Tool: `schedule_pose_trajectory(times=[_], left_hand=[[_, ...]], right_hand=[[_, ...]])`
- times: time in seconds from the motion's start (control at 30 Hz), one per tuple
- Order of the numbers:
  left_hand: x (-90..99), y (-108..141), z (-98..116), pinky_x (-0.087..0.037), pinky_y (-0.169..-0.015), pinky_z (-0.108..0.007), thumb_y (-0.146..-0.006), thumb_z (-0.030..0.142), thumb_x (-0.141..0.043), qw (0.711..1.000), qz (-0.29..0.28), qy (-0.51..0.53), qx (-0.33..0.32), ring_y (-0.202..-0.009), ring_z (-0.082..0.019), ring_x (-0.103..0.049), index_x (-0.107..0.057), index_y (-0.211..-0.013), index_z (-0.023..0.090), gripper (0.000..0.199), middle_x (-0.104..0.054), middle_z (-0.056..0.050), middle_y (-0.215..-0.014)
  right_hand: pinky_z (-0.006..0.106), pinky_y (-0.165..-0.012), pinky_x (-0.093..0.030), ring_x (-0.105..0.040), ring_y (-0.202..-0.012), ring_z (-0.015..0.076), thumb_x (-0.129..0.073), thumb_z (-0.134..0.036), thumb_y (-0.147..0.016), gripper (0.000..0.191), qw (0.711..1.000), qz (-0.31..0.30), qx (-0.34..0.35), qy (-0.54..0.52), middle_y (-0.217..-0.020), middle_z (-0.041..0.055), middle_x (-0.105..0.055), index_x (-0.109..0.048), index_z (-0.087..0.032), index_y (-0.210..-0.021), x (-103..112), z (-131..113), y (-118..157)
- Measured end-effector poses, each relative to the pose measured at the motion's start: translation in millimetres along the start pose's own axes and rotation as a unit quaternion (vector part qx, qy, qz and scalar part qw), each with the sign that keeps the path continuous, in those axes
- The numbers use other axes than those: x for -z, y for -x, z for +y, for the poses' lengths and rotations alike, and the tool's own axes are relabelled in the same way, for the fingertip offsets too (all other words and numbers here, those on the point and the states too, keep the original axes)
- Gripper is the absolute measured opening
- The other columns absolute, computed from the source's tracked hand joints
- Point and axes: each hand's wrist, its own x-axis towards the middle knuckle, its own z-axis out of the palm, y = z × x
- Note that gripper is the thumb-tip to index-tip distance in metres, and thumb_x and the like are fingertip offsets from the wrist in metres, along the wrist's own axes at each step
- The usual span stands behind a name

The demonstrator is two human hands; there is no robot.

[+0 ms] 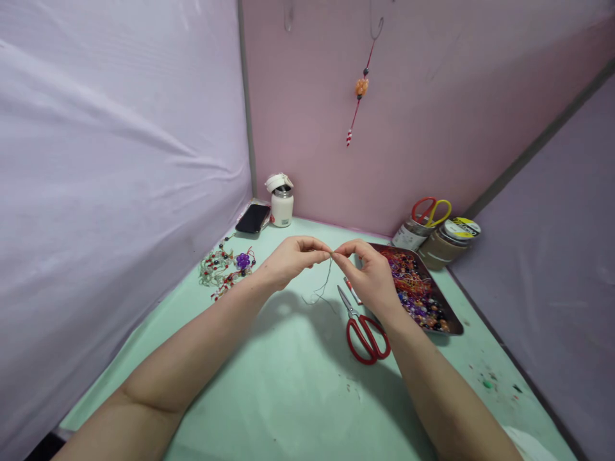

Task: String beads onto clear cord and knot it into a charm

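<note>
My left hand [294,259] and my right hand [368,275] meet fingertip to fingertip above the middle of the table. Both are closed in a pinch on a thin dark cord [328,276], whose loose ends dangle below and curl toward the tabletop. Whether a bead or knot sits between the fingertips is too small to make out. Just below my right hand lies a pair of scissors [361,330] with red handles, blades pointing away to the upper left. A small red and white item [353,291] is partly hidden beside that hand.
A metal tray [454,326] of beads and tangled cords stands at right. Behind it are a tin [408,235] holding scissors and a lidded jar [444,246]. Beaded strings [223,269], a phone [253,219] and a white bottle [282,208] sit at left. A beaded pendant [362,88] hangs on the wall.
</note>
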Motion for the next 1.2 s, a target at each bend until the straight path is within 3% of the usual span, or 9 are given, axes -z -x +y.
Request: schedule_pose_trajectory(times=[0.3,0.53,0.67,0.8,0.9,0.97,1.07,1.13,1.2], left_hand=[[5.4,-6,-6,-0.045,-0.075,-0.030,-0.072,0.030,-0.067,0.994,0.049,-0.088,-0.050,-0.078,-0.016,-0.060,-0.071,-0.080,0.016,0.016,-0.071,-0.006,-0.086],[11.5,-6,-1,-0.044,-0.071,-0.027,-0.074,0.027,-0.063,0.989,0.053,-0.135,-0.024,-0.077,-0.015,-0.061,-0.072,-0.080,0.017,0.015,-0.071,-0.004,-0.083],[9.9,-3,3,-0.042,-0.068,-0.026,-0.074,0.026,-0.064,0.990,0.042,-0.138,-0.001,-0.075,-0.014,-0.058,-0.071,-0.080,0.016,0.014,-0.069,-0.004,-0.081],[7.0,0,7,-0.041,-0.066,-0.026,-0.073,0.026,-0.064,0.993,0.020,-0.118,-0.003,-0.071,-0.013,-0.055,-0.070,-0.079,0.016,0.013,-0.067,-0.002,-0.077],[3.9,1,8,-0.042,-0.069,-0.027,-0.073,0.025,-0.063,0.995,0.012,-0.094,-0.030,-0.072,-0.013,-0.056,-0.069,-0.078,0.016,0.011,-0.067,-0.002,-0.077],[1.8,2,7,-0.043,-0.072,-0.028,-0.073,0.024,-0.063,0.996,0.006,-0.077,-0.049,-0.075,-0.013,-0.057,-0.068,-0.077,0.016,0.010,-0.066,-0.002,-0.078],[-0.1,2,4,-0.043,-0.071,-0.028,-0.074,0.024,-0.063,0.998,-0.010,-0.051,-0.046,-0.073,-0.013,-0.057,-0.067,-0.076,0.016,0.009,-0.065,-0.001,-0.075],[0.3,1,3,-0.041,-0.067,-0.026,-0.074,0.024,-0.064,0.999,-0.011,-0.039,-0.029,-0.070,-0.012,-0.055,-0.067,-0.077,0.016,0.009,-0.064,-0.001,-0.074],[1.7,0,2,-0.038,-0.063,-0.025,-0.073,0.025,-0.067,1.000,-0.002,-0.009,-0.002,-0.068,-0.010,-0.052,-0.067,-0.079,0.015,0.011,-0.064,-0.001,-0.076]], right_hand=[[0.036,-0.080,-0.034,-0.057,-0.085,0.0208,-0.054,-0.025,-0.089,0.011,0.989,0.007,0.044,0.142,-0.084,0.0033,-0.065,-0.056,-0.021,-0.079,3,3,0],[0.035,-0.077,-0.032,-0.056,-0.085,0.0212,-0.050,-0.025,-0.089,0.011,0.981,-0.008,0.036,0.188,-0.084,0.0044,-0.064,-0.053,-0.021,-0.079,11,3,-2],[0.035,-0.079,-0.037,-0.057,-0.087,0.0216,-0.050,-0.027,-0.089,0.012,0.990,-0.040,-0.009,0.135,-0.087,0.0053,-0.064,-0.055,-0.021,-0.080,14,8,-3],[0.036,-0.084,-0.041,-0.059,-0.093,0.0219,-0.046,-0.034,-0.091,0.019,0.995,-0.061,-0.059,0.044,-0.098,0.0074,-0.066,-0.059,-0.020,-0.094,15,13,-5],[0.036,-0.090,-0.042,-0.058,-0.102,0.0212,-0.048,-0.040,-0.091,0.025,0.993,-0.062,-0.081,-0.064,-0.106,0.0074,-0.065,-0.060,-0.021,-0.102,6,11,-4],[0.034,-0.089,-0.044,-0.059,-0.101,0.0193,-0.055,-0.044,-0.088,0.027,0.976,-0.084,-0.108,-0.167,-0.107,0.0065,-0.065,-0.059,-0.022,-0.103,-3,8,-1],[0.029,-0.070,-0.047,-0.058,-0.073,0.0131,-0.064,-0.047,-0.081,0.030,0.930,-0.153,-0.179,-0.283,-0.085,0.0020,-0.064,-0.058,-0.022,-0.097,-14,9,2],[0.023,-0.052,-0.037,-0.045,-0.052,0.0083,-0.064,-0.048,-0.080,0.029,0.912,-0.173,-0.223,-0.296,-0.062,-0.0040,-0.053,-0.058,-0.020,-0.086,-15,13,2],[0.021,-0.044,-0.025,-0.031,-0.045,0.0060,-0.064,-0.048,-0.081,0.029,0.915,-0.153,-0.237,-0.289,-0.053,-0.0079,-0.040,-0.058,-0.019,-0.078,-12,16,0]])
